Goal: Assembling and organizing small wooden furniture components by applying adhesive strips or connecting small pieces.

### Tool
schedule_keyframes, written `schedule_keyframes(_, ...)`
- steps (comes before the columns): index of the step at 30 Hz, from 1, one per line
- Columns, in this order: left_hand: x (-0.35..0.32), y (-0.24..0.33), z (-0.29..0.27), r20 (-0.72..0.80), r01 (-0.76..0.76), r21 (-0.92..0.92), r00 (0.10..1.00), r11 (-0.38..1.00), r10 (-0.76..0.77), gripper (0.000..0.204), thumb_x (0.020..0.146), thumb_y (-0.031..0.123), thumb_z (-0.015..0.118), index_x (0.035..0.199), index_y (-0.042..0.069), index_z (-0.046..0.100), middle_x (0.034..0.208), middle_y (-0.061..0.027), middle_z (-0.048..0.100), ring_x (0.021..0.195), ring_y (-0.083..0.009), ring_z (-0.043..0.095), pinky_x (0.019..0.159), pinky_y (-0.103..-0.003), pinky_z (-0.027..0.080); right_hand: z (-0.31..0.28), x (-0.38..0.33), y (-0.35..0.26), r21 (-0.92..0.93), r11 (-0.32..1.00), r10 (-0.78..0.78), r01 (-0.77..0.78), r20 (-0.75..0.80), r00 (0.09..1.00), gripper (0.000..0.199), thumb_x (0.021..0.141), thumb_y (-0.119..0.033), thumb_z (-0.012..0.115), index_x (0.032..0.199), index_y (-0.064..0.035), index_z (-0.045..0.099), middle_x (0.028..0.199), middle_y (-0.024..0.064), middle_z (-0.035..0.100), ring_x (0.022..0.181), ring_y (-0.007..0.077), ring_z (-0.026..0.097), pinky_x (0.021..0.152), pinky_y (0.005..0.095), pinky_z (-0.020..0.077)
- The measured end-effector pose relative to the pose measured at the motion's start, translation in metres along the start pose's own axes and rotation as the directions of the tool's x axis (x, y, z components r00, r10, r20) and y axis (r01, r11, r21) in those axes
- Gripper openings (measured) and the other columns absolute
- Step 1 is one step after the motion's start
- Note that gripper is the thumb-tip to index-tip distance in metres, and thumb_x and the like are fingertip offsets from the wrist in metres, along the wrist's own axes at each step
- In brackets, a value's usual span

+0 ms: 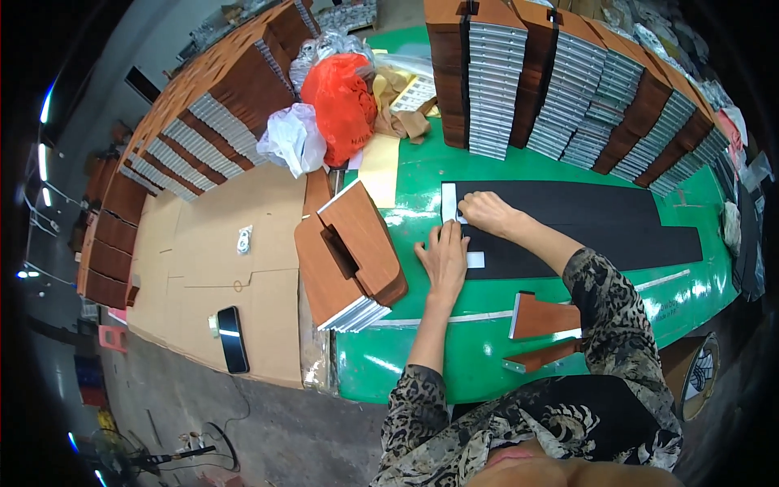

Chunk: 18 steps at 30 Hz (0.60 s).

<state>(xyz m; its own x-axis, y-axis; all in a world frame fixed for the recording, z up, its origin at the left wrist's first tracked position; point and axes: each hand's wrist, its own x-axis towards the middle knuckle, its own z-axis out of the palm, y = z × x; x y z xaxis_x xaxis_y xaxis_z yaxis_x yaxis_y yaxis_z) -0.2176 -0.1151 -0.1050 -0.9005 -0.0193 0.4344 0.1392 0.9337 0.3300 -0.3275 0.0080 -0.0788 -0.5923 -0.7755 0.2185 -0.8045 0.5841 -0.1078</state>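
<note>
Black flat panels [568, 213] lie on the green tabletop in front of me, with a white strip [449, 199] along their left end. My left hand [445, 258] presses on that end, fingers stretched forward and thumb out to the side. Just beyond it, my right hand [488, 214] is closed in a pinch beside the strip; what its fingertips hold is hidden. A small white patch [475, 260] sits at the near left edge of the black panels, right of my left hand.
Stacked brown pieces with silvery edges [495, 89] wall off the far side. More brown pieces [353, 256] lean left of my hands. A red bag [337, 105] sits behind them. Cardboard [187, 300] at left carries a phone [232, 339]. Loose brown pieces [542, 316] lie near my right forearm.
</note>
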Motion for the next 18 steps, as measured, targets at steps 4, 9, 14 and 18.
schedule_keyframes(4, -0.003, 0.000, -0.001, -0.013, 0.007, 0.024, 1.000, 1.000, -0.007, 0.032, 0.085, 0.022, 0.057, 0.115, 0.009, 0.055, 0.117, -0.0011, 0.055, 0.108, -0.0187, 0.047, 0.085, -0.046, 0.030, -0.005, 0.003, 0.007, 0.125, 0.982, 0.142, -0.138, -0.020, 0.990, 0.010, 0.073, -0.006, 0.055, 0.073, 0.0028, 0.060, 0.074, 0.0197, 0.063, 0.069, 0.0328, 0.064, 0.065, 0.0404, 0.0517)
schedule_keyframes(9, -0.010, 0.002, -0.005, 0.022, -0.014, -0.029, 1.000, 0.999, 0.015, 0.034, 0.087, 0.020, 0.055, 0.118, 0.009, 0.053, 0.119, -0.0035, 0.054, 0.108, -0.0198, 0.047, 0.087, -0.044, 0.030, -0.055, -0.023, -0.004, 0.799, 0.321, 0.544, -0.508, 0.283, 0.790, 0.018, 0.085, -0.012, 0.052, 0.084, 0.0038, 0.060, 0.080, 0.0142, 0.065, 0.067, 0.0214, 0.065, 0.062, 0.0299, 0.0544)
schedule_keyframes(14, -0.018, -0.006, 0.000, -0.097, 0.030, -0.185, 0.994, 0.982, -0.048, 0.039, 0.085, 0.011, 0.056, 0.123, 0.006, 0.049, 0.118, -0.0103, 0.053, 0.111, -0.0251, 0.047, 0.090, -0.044, 0.032, -0.098, -0.076, -0.029, 0.886, -0.164, 0.320, -0.434, 0.464, 0.826, 0.019, 0.089, -0.018, 0.054, 0.095, -0.0006, 0.050, 0.091, 0.0117, 0.062, 0.073, 0.0177, 0.065, 0.065, 0.0295, 0.0554)
schedule_keyframes(18, -0.033, 0.014, -0.061, -0.154, -0.091, -0.260, 0.987, 0.961, 0.052, 0.034, 0.079, 0.005, 0.058, 0.112, 0.008, 0.056, 0.112, -0.0107, 0.055, 0.107, -0.0278, 0.049, 0.088, -0.044, 0.033, -0.143, -0.132, -0.054, 0.937, -0.240, 0.348, -0.252, 0.326, 0.879, 0.025, 0.090, -0.017, 0.055, 0.107, 0.0018, 0.053, 0.093, 0.0090, 0.060, 0.079, 0.0145, 0.061, 0.073, 0.0272, 0.0544)
